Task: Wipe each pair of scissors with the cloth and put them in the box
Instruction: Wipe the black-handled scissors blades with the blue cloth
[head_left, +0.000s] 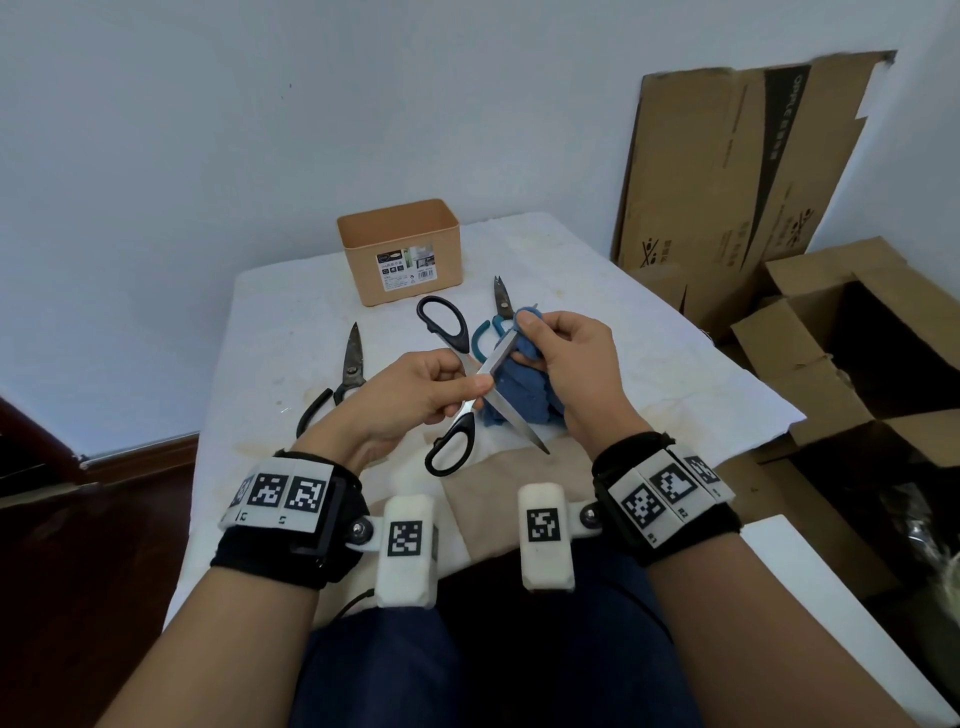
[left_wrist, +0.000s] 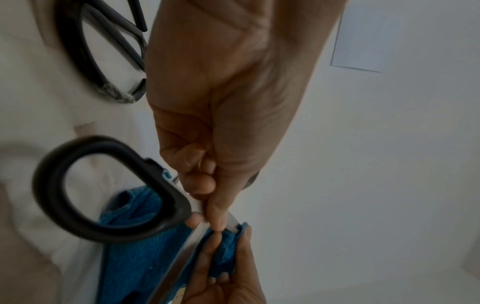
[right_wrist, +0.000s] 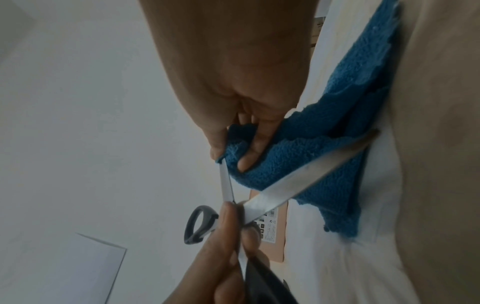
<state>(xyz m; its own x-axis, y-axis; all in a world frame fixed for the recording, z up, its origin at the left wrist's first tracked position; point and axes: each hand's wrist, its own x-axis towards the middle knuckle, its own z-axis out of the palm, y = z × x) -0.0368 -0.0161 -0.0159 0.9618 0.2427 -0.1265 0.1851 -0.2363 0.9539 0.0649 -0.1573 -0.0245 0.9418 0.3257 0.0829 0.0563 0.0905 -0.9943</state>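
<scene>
A pair of black-handled scissors (head_left: 453, 448) is spread wide open in the air over the table. My left hand (head_left: 462, 384) pinches it at the pivot, thumb on top. My right hand (head_left: 540, 338) grips the blue cloth (head_left: 519, 395), which is folded around the far blade near its tip. The other blade (right_wrist: 298, 181) points back toward me, bare, across the cloth (right_wrist: 337, 123). The tan box (head_left: 400, 254) stands open at the back of the table. Dark-handled shears (head_left: 345, 379) lie at the left, and teal-handled scissors (head_left: 496, 319) lie behind my right hand.
The table (head_left: 280, 312) has a white, stained cover. Flattened cardboard (head_left: 727, 182) leans on the wall at the right, with open cartons (head_left: 857, 338) on the floor beside the table. Dark wood furniture (head_left: 31, 441) stands at the left.
</scene>
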